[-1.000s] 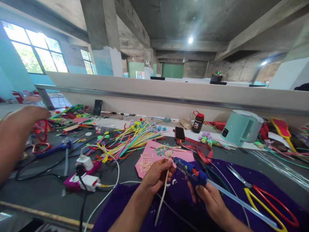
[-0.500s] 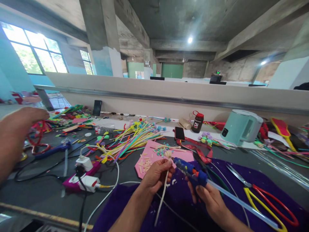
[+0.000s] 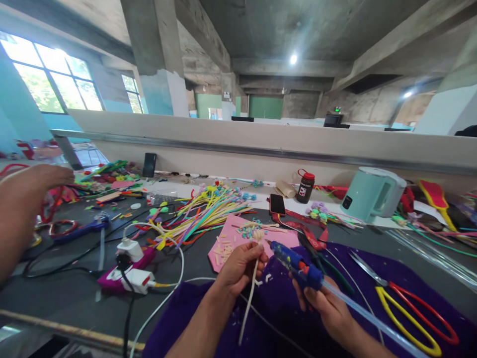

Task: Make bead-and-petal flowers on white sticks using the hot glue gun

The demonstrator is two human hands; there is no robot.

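Note:
My left hand (image 3: 241,266) pinches a cream pipe cleaner (image 3: 249,303) with a bunched, petal-like head at the top, above the fingertips. The stem hangs below the fingers. My right hand (image 3: 330,311) is wrapped round a blue glue gun (image 3: 294,259), with a long clear glue stick (image 3: 372,313) running out of its back. The gun's nozzle points left and sits just right of the bunched head, with a small gap. Beneath the hands lie a pink sheet (image 3: 233,231) bearing small cream and teal pieces, and a purple cloth (image 3: 283,303).
Scissors (image 3: 387,286) with red and yellow handles lie at right. A power strip (image 3: 108,278) with plugs and cables is at left, beyond it coloured pipe cleaners (image 3: 201,214). Another person's hand (image 3: 40,186) reaches in from the left. A bottle (image 3: 304,188) and kettle (image 3: 367,196) stand behind.
The glue gun's nozzle has drawn slightly right, away from the bunched head. My left hand holds nearly the same place. At far left, the red cord or strip near the other person's hand has shifted.

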